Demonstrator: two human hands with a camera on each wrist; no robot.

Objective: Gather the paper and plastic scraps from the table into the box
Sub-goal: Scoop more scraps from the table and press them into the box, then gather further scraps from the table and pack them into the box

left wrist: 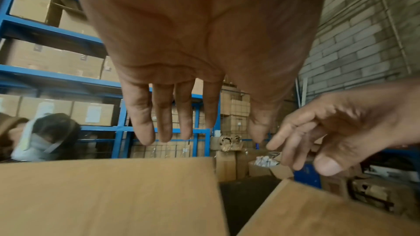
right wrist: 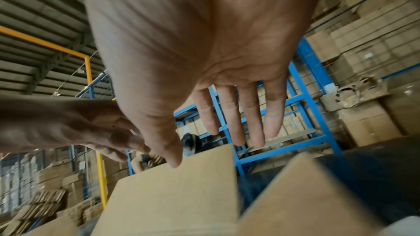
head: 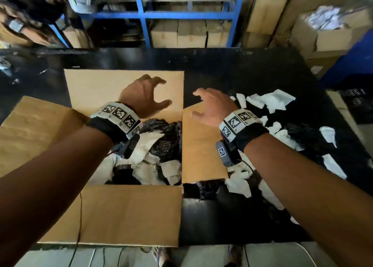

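Note:
An open cardboard box [head: 125,214] stands on the black table [head: 242,68], its flaps spread flat. Inside lie white paper scraps [head: 147,169] and crumpled black plastic [head: 167,137]. My left hand [head: 145,97] hovers over the box's far flap, fingers spread and empty; in its wrist view the left hand [left wrist: 181,78] shows a bare palm. My right hand [head: 214,107] hovers over the right flap [head: 201,151], also empty, fingers loose; the right wrist view shows the right hand [right wrist: 204,71] with straight fingers. More white paper scraps [head: 270,101] and black plastic [head: 302,137] lie on the table at right.
Blue metal shelving [head: 141,16] with cartons stands behind the table. An open carton of white scraps [head: 327,24] sits at the back right. Another person [left wrist: 43,137] is at the far left. The table's far part is bare.

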